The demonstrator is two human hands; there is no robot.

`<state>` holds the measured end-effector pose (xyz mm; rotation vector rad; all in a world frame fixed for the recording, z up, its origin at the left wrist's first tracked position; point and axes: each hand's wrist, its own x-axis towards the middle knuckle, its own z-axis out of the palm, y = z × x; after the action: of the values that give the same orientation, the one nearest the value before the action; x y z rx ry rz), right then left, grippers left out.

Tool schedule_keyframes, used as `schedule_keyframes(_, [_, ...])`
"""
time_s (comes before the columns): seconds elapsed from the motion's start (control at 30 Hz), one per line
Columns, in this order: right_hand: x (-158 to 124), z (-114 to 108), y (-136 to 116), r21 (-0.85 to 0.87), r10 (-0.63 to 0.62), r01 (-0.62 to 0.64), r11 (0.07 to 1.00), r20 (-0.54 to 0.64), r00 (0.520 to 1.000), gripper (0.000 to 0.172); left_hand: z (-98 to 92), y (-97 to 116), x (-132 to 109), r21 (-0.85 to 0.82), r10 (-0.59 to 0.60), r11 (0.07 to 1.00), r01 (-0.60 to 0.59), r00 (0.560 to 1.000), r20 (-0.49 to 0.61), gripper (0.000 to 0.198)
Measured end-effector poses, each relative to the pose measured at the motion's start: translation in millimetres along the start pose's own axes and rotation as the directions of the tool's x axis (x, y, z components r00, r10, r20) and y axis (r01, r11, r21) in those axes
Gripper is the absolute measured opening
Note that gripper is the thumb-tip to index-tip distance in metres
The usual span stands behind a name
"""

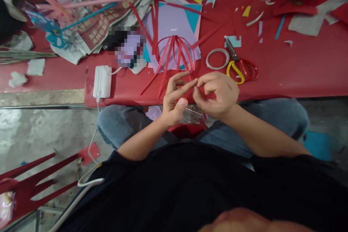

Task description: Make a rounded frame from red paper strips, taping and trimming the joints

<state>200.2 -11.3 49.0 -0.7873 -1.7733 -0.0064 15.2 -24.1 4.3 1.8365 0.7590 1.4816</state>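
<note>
My left hand [176, 98] is over the table's front edge, its fingers stretched out and the thumb apart. Its index fingertip meets the fingertips of my right hand [219, 92], which are closed in a pinch. A narrow red paper strip shows at the fingertips, and a piece of red strip appears below the right hand; the grip itself is partly hidden. Just beyond the fingers, a bundle of looped red paper strips [176, 49] spreads out over purple paper sheets [174, 16]. Right of it lie a roll of tape [217, 59] and scissors [239, 59] with one yellow and one red handle.
A white power bank [102, 81] with a cable sits at the table's left front. Behind it are newspapers [103, 25], a blurred-out phone-like item and pink and blue paper flowers [57, 34]. Paper scraps [246, 11] and red wrapping [299, 7] lie right.
</note>
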Motion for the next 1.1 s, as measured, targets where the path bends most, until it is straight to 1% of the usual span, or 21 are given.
schedule_keyframes(0.27, [1.1,-1.2,-2.7,-0.013,0.028,-0.029,1.0,-0.023,0.999,0.035,-1.2,-1.6,-1.3,-0.003,-0.013,1.0,0.013,1.0,-0.008,0.069])
schedule_keyframes(0.43, [0.7,-0.7,-3.5,-0.012,0.053,-0.053,0.999,0.005,0.999,0.037,0.7,-3.1,-4.0,-0.015,-0.008,1.0,0.008,1.0,-0.003,0.071])
schedule_keyframes(0.53, [1.2,-0.9,-3.9,-0.035,0.03,-0.031,0.999,-0.014,0.999,0.038,2.6,-4.9,-5.9,-0.005,-0.01,1.0,0.01,1.0,-0.007,0.073])
schedule_keyframes(0.57, [1.3,-1.0,-4.1,-0.036,0.037,-0.037,0.999,-0.004,0.999,0.038,3.3,-5.4,-6.5,-0.002,-0.011,1.0,0.011,1.0,-0.007,0.073])
schedule_keyframes(0.67, [1.5,-1.6,-4.7,0.002,0.049,-0.049,0.999,0.012,0.999,0.041,5.3,-6.0,-8.3,-0.002,-0.013,1.0,0.013,1.0,-0.008,0.073])
schedule_keyframes(0.83, [2.7,-1.2,-3.9,0.014,0.015,-0.015,1.0,0.005,1.0,0.041,6.7,-5.6,-9.3,-0.029,-0.029,0.999,0.028,1.0,-0.002,0.072])
schedule_keyframes(1.0, [2.6,0.5,-2.2,0.05,0.008,-0.006,0.999,-0.057,0.998,0.039,5.9,-6.5,-7.9,-0.007,0.005,1.0,-0.005,1.0,-0.013,0.071])
schedule_keyframes(1.1, [0.2,0.3,-3.1,0.02,0.023,-0.023,1.0,-0.029,0.999,0.041,5.8,-5.8,-7.3,-0.014,0.001,1.0,-0.001,1.0,-0.018,0.069])
